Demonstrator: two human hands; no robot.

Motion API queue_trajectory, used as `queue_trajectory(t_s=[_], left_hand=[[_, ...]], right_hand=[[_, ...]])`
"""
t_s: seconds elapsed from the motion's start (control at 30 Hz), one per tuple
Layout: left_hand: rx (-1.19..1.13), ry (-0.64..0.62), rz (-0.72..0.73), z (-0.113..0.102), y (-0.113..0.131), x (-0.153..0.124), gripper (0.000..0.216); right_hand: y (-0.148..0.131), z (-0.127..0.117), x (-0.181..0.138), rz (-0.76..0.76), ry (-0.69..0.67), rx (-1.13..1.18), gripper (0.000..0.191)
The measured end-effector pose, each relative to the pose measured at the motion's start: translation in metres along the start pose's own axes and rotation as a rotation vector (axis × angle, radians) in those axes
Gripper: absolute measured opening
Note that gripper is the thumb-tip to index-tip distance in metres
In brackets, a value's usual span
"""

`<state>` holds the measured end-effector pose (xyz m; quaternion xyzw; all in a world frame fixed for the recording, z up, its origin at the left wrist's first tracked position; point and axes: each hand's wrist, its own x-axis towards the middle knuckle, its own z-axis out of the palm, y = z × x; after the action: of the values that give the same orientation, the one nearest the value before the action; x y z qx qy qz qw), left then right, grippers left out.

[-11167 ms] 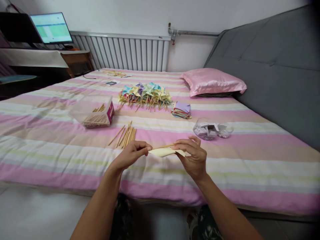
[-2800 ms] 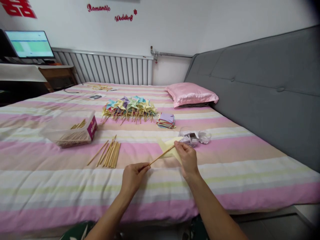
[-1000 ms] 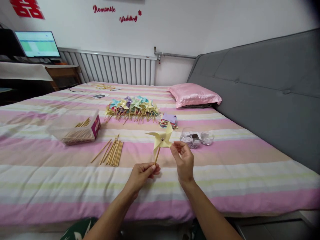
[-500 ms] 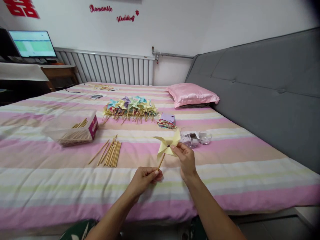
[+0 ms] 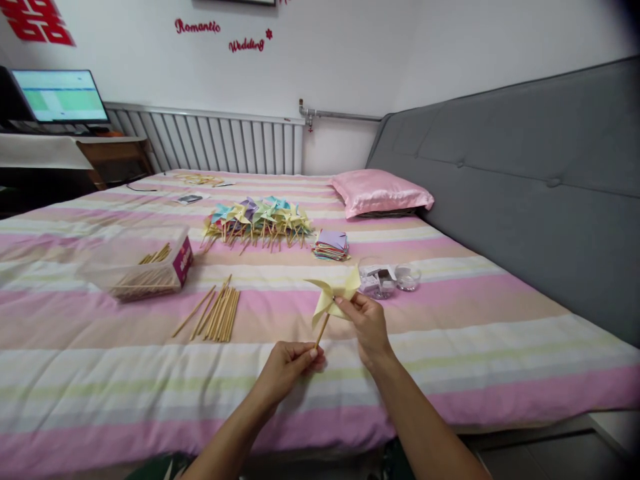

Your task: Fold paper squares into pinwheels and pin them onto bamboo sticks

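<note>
A pale yellow paper pinwheel point(image 5: 331, 298) on a thin wooden stick stands up over the striped bed point(image 5: 475, 333). My left hand point(image 5: 290, 365) pinches the bottom of the stick. My right hand point(image 5: 364, 321) is closed on the pinwheel's right blade, fingertips at its centre. Loose wooden sticks point(image 5: 216, 313) lie to the left. A clear tub of small parts point(image 5: 380, 279) sits just beyond my right hand.
A pile of finished coloured pinwheels point(image 5: 257, 217) lies mid-bed, with a stack of coloured paper squares point(image 5: 331, 244) to its right. A clear box of sticks point(image 5: 145, 264) is at left. A pink pillow point(image 5: 380, 192), a grey headboard point(image 5: 525, 173) and a radiator point(image 5: 210, 141) border the bed.
The pinwheel went from flat between my hands to upright on its stick. Over the last second my right hand closed in from beside it onto its right blade.
</note>
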<state>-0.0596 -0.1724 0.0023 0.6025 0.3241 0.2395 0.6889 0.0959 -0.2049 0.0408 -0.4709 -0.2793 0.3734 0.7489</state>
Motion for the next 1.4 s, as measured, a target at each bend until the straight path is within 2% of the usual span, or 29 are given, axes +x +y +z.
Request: queue_trajectory(t_s=[0.23, 0.43, 0.67, 0.97, 1.4], left_hand=[[-0.017, -0.044, 0.015, 0.004, 0.003, -0.001, 0.035], [-0.032, -0.022, 0.000, 0.004, -0.002, -0.003, 0.037], [-0.152, 0.009, -0.036, 0.007, -0.011, -0.010, 0.044], [-0.193, 0.050, -0.049, 0.009, -0.016, -0.013, 0.046], [-0.153, 0.028, -0.018, 0.007, -0.018, -0.009, 0.043]], right_hand=[[0.001, 0.002, 0.000, -0.028, 0.017, 0.037, 0.022], [0.004, 0.002, -0.001, -0.020, 0.066, -0.010, 0.026], [0.013, -0.001, -0.008, 0.033, 0.126, -0.045, 0.033], [0.020, -0.003, -0.008, 0.005, 0.184, -0.073, 0.035], [0.017, -0.001, -0.008, -0.012, 0.156, -0.071, 0.036]])
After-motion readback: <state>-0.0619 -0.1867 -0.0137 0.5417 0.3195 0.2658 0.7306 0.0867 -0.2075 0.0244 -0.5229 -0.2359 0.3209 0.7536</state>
